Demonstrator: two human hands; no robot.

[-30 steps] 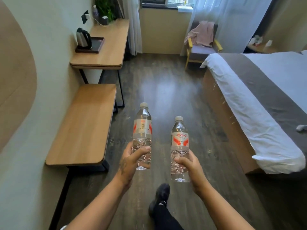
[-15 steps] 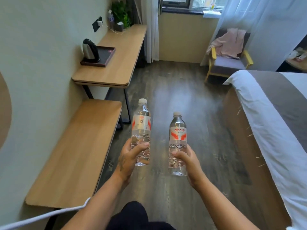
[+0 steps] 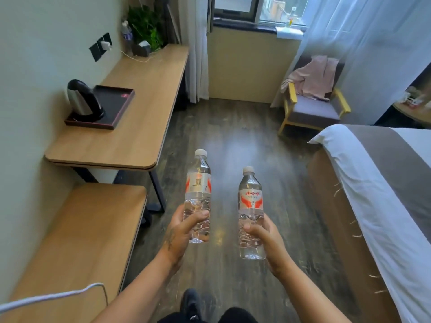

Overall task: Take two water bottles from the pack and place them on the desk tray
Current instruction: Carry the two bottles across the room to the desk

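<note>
My left hand (image 3: 183, 231) grips the lower half of a clear water bottle (image 3: 198, 180) with a white cap and a red-and-silver label, held upright over the floor. A second bottle of the same kind (image 3: 250, 197) stands upright in my right hand (image 3: 264, 238), slightly lower and to the right. The dark desk tray (image 3: 116, 106) lies on the wooden desk (image 3: 130, 136) ahead on the left, well beyond both bottles. A steel kettle (image 3: 82, 99) occupies the tray's near-left part; the rest of the tray is bare. The pack is out of view.
A lower wooden bench (image 3: 77, 248) runs along the left wall below the desk, with a white cable (image 3: 46, 297) across it. The bed (image 3: 382, 194) fills the right side. An armchair (image 3: 312, 106) with pink cloth stands by the window. Dark wood floor lies between.
The view has advanced down the room: desk and tray are nearer and larger, the bench has slid beneath me. Both bottles stay upright in my hands.
</note>
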